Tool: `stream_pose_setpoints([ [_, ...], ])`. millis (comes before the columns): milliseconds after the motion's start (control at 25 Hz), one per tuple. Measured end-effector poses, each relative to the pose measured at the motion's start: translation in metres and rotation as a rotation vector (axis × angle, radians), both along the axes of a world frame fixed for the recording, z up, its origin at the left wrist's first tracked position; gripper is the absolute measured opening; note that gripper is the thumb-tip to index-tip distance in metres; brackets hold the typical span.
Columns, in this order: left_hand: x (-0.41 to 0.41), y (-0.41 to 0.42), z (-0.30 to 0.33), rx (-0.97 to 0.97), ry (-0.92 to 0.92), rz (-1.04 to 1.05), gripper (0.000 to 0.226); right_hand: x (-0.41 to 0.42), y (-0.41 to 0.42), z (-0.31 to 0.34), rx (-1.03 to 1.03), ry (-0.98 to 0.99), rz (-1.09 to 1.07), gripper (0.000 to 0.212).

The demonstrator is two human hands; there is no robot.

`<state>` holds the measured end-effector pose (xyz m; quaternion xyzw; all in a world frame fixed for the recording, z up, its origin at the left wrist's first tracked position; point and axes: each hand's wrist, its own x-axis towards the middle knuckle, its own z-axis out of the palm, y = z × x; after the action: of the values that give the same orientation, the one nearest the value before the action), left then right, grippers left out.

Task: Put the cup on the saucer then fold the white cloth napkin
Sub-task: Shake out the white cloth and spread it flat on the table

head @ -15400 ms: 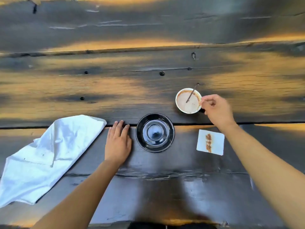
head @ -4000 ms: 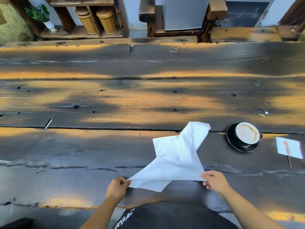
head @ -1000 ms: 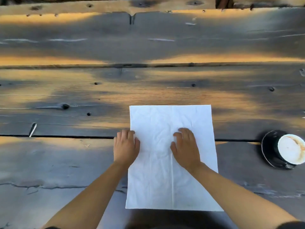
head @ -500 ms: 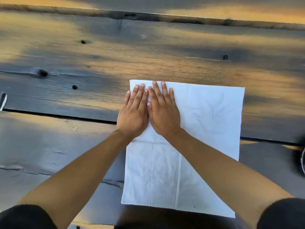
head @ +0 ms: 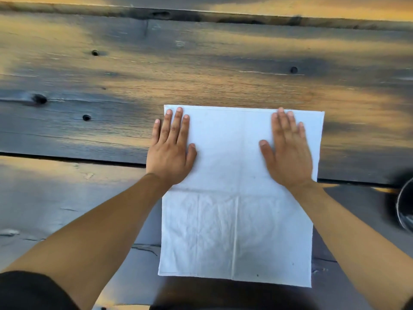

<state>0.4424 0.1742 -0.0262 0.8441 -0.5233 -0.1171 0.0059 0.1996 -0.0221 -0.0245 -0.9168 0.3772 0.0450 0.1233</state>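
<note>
A white cloth napkin (head: 237, 220) lies spread flat and creased on the dark plank surface (head: 201, 70), its far edge under the fingertips of both hands. A dark saucer (head: 405, 209) shows, cut off by the frame, just right of the right forearm. The left hand (head: 171, 151) and right hand (head: 288, 153) press palm-down, fingers extended, holding nothing, near opposite far corners

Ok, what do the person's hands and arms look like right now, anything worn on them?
Both the left hand and right hand are bare: no gloves, rings or watch visible. The forearms are uncovered; a dark sleeve shows at the left upper arm.
</note>
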Motion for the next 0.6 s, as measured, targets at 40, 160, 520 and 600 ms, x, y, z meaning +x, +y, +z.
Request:
stream_pose_setpoints([
  [40,0.000,0.000,0.000,0.000,-0.001,0.000,0.071,-0.011,-0.008,0.001,0.007,0.010,-0.044,0.070],
  [160,0.001,0.000,0.001,0.007,0.009,0.009,0.072,-0.019,-0.014,0.001,0.016,0.009,-0.103,0.071],
  [520,0.005,0.000,0.000,-0.056,0.060,0.010,0.064,0.127,0.097,0.015,0.122,-0.222,0.062,0.058],
  [600,0.006,0.001,-0.002,-0.069,0.065,0.020,0.061,0.146,0.112,0.009,0.135,-0.207,0.109,0.056],
])
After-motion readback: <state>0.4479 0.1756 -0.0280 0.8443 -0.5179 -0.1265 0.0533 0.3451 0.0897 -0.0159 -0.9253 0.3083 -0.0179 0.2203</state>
